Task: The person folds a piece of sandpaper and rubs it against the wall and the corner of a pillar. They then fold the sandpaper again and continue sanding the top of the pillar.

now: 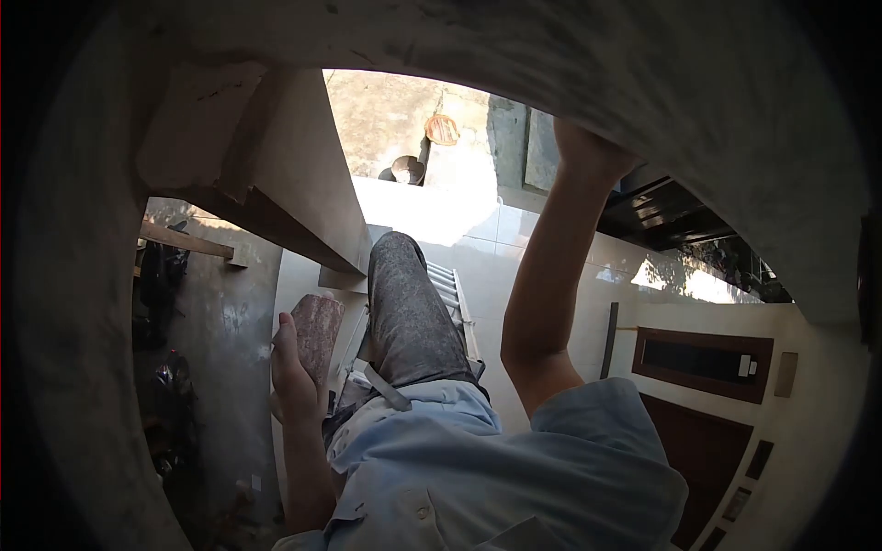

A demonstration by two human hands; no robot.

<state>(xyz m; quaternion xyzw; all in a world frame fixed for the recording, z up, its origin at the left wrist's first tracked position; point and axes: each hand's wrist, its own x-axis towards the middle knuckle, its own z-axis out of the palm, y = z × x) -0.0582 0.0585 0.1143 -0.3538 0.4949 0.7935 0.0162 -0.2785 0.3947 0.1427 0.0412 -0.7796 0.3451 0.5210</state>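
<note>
At the lower left, my left hand (293,369) is closed around a reddish-brown speckled block (319,340), flat-faced and worn-looking, with the thumb along its edge. Its exact kind I cannot make out. My right arm reaches up, and my right hand (593,154) is at the edge of the grey plastered surface (661,119) overhead. That edge hides the right fingers, so their grip does not show.
Beneath me stands a metal ladder (452,289). A plastered beam or column (294,165) juts in at left. Far below are a bowl (407,170) and a round orange-brown object (442,129). A dark wooden door (689,450) is at lower right; parked motorbikes (175,386) appear at left.
</note>
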